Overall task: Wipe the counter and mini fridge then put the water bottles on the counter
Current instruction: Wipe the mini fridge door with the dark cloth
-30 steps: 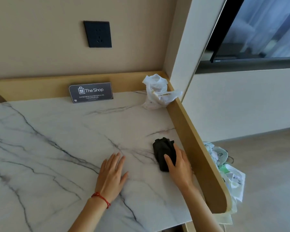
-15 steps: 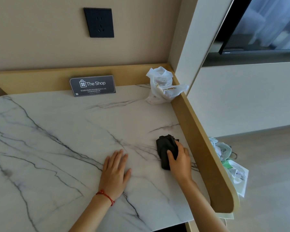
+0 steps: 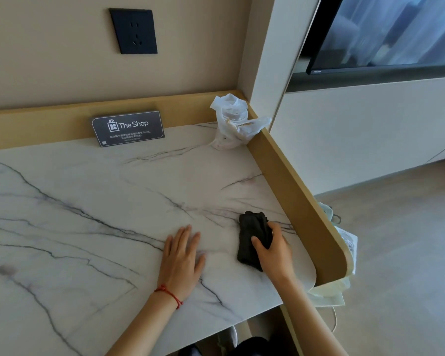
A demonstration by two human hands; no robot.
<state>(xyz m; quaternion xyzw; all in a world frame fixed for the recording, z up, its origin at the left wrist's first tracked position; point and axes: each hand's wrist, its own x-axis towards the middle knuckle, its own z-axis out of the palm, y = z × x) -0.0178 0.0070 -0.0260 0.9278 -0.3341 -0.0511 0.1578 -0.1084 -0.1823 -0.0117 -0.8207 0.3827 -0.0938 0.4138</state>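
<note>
Pressing the cloth (image 3: 253,240) flat on the tabletop (image 3: 113,201) near its right rim, my right hand (image 3: 274,250) curled over it, left hand (image 3: 181,255) spread empty, I should overlap strokes into the corner.

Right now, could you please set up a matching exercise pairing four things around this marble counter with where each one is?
Things:
1. folded black cloth
2. crumpled white plastic bag
3. dark "The Shop" sign card
4. black wall socket

Places:
A. on the beige wall above the counter
B. leaning against the wooden back rim
C. under the right hand
D. in the far right corner of the counter

Pairs: 1-C, 2-D, 3-B, 4-A
</note>
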